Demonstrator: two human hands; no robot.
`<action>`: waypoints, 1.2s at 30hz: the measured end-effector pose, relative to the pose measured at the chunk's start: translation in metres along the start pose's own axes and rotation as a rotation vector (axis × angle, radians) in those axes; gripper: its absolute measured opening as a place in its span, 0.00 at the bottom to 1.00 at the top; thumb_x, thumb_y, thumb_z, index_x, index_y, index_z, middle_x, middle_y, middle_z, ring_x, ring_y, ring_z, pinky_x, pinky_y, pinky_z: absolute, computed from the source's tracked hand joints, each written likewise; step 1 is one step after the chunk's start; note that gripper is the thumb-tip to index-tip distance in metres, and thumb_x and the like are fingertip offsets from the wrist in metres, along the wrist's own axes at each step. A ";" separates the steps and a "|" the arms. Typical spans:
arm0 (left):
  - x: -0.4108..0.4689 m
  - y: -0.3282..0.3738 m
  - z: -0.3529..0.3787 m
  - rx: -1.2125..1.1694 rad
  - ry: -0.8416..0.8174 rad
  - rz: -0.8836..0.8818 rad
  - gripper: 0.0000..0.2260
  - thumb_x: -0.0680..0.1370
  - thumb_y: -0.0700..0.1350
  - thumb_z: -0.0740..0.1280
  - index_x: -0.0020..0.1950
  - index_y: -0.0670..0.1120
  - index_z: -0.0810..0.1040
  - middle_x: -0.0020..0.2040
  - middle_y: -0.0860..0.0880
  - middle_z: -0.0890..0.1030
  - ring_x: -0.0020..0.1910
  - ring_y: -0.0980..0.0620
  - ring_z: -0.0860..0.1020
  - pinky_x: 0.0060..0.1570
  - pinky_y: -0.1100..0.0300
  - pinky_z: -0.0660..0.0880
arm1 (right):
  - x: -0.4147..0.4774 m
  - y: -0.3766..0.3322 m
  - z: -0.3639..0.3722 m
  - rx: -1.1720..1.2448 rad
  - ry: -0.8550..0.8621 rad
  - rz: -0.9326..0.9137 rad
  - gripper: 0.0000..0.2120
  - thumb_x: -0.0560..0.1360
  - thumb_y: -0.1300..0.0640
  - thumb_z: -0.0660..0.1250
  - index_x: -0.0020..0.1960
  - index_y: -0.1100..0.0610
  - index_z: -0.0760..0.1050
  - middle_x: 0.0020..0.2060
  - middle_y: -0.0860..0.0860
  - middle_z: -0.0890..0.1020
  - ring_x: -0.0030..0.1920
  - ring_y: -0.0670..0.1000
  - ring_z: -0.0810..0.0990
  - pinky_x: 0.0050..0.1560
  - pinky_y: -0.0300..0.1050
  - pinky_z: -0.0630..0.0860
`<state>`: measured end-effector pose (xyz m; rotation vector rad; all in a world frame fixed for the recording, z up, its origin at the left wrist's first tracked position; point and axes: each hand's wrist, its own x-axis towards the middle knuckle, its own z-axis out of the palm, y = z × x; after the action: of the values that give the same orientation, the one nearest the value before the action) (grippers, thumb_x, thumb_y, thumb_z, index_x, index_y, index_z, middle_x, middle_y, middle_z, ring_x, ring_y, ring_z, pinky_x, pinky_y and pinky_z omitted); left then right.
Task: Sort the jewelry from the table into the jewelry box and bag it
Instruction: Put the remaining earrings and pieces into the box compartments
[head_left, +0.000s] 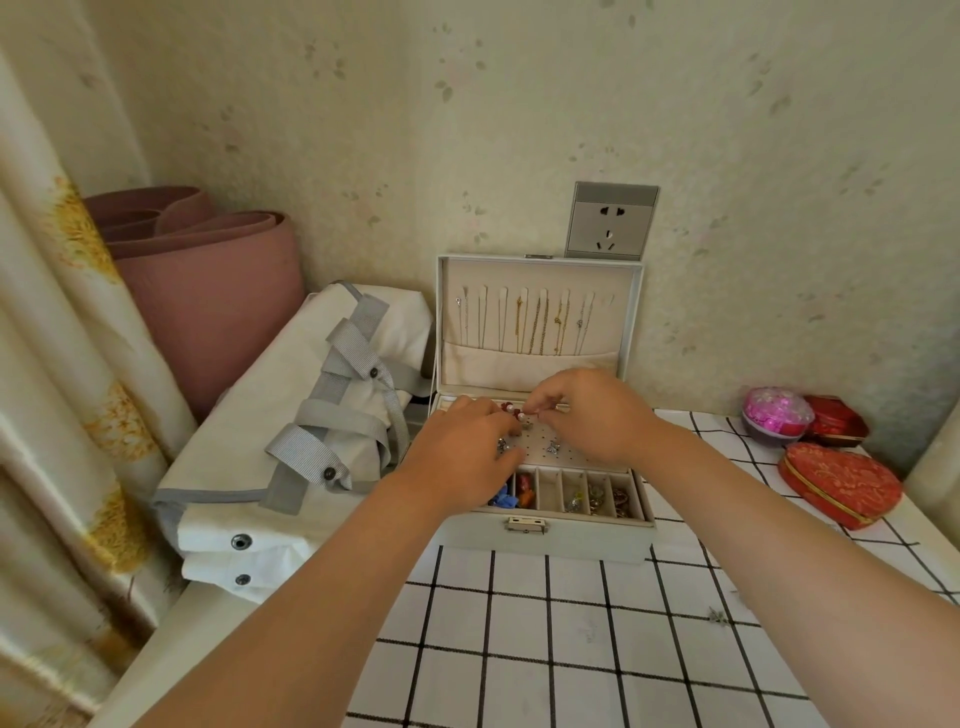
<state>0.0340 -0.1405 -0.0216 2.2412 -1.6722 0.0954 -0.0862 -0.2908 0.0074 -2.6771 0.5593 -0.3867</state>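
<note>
Bare forearms (322, 597), left hand (460, 457), right hand (597, 415).

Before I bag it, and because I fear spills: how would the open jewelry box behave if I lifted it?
The jewelry box looks rigid, so it should lift without sagging. Its upright lid carries hanging chains, which would probably swing. The open compartments hold loose pieces that could spill if it tilts.

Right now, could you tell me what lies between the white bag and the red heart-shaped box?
The open jewelry box stands between them, as the head view shows.
</note>
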 end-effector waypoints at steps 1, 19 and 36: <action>0.000 0.000 0.000 0.000 0.003 0.004 0.16 0.80 0.56 0.61 0.66 0.53 0.76 0.62 0.53 0.76 0.62 0.51 0.70 0.62 0.52 0.69 | 0.000 0.000 -0.003 0.033 0.007 0.006 0.10 0.77 0.59 0.70 0.53 0.46 0.84 0.48 0.43 0.83 0.48 0.41 0.80 0.52 0.41 0.76; 0.001 0.015 -0.005 -0.233 0.093 -0.079 0.13 0.79 0.49 0.66 0.64 0.53 0.77 0.56 0.56 0.79 0.57 0.57 0.74 0.57 0.58 0.73 | -0.004 0.000 -0.021 0.315 -0.167 0.127 0.04 0.73 0.60 0.76 0.45 0.51 0.85 0.39 0.49 0.86 0.30 0.41 0.79 0.37 0.35 0.76; 0.010 0.020 -0.015 -0.846 0.282 -0.401 0.02 0.74 0.47 0.74 0.45 0.51 0.83 0.38 0.53 0.84 0.36 0.59 0.80 0.42 0.63 0.78 | -0.006 -0.022 -0.026 0.648 -0.044 0.177 0.09 0.70 0.60 0.78 0.50 0.55 0.85 0.35 0.51 0.86 0.25 0.45 0.72 0.28 0.36 0.71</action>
<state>0.0205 -0.1498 -0.0005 1.7366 -0.8453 -0.3204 -0.0933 -0.2777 0.0387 -1.9956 0.5387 -0.3775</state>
